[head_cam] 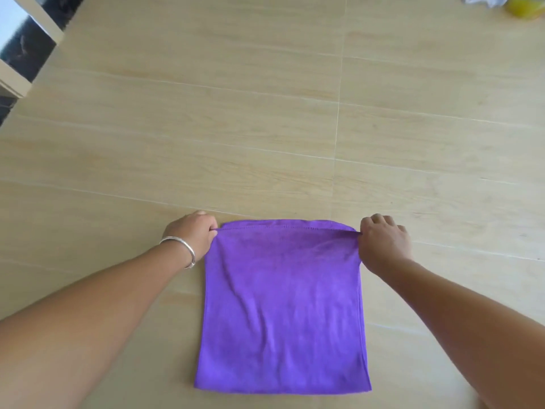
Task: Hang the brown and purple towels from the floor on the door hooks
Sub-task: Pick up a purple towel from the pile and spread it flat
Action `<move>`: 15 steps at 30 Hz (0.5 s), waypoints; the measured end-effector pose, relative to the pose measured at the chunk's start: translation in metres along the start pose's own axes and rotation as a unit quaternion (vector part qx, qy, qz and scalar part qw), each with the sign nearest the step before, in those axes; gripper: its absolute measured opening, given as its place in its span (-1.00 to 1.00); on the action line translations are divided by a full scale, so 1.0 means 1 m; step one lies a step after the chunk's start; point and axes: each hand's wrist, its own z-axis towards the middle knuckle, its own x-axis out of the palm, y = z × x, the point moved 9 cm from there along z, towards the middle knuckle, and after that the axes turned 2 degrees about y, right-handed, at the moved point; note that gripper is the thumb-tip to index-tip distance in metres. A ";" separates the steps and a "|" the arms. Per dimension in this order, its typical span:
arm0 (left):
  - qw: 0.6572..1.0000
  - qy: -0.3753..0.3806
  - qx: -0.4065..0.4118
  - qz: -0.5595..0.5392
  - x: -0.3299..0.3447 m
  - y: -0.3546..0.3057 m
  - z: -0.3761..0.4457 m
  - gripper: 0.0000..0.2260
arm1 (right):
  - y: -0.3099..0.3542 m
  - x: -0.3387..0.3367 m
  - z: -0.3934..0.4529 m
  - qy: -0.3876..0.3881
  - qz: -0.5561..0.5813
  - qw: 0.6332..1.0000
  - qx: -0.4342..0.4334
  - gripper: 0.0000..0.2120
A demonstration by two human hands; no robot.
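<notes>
Head view: the purple towel is held up over the floor, left hand and right hand pinching its top corners. Hanging remains; brown towel and hooks unseen.

bright even daylight | faint shadows | edges bowed | corners blurred

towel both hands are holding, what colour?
Purple, plain, no pattern. The towel shows best in the head view, pinched at its top corners by the left hand and right hand.
</notes>
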 end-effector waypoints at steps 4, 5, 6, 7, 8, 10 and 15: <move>0.997 -0.001 0.008 0.070 0.035 -0.003 0.056 -0.87 | 0.011 0.042 0.057 -0.017 -0.013 1.000 0.019 -0.75; 0.997 -0.033 0.019 0.066 0.038 -0.007 0.059 -0.80 | 0.013 0.047 0.063 -0.038 -0.002 0.999 0.021 -0.71; 0.994 -0.079 0.043 0.057 0.038 -0.014 0.056 -0.72 | 0.015 0.048 0.063 -0.070 0.016 0.997 0.017 -0.65; 0.988 -0.124 0.082 0.050 0.037 -0.024 0.047 -0.64 | 0.019 0.047 0.060 -0.100 0.035 0.994 0.004 -0.58; 0.978 -0.151 0.133 0.051 0.039 -0.038 0.032 -0.58 | 0.026 0.046 0.052 -0.119 0.052 0.991 -0.020 -0.51; 0.956 -0.163 0.234 0.069 0.055 -0.066 -0.007 -0.51 | 0.051 0.051 0.023 -0.120 0.047 0.985 -0.112 -0.43; 0.979 0.014 0.182 0.087 0.142 -0.068 -0.066 -0.27 | 0.094 0.102 -0.059 -0.007 -0.014 0.968 -0.251 -0.31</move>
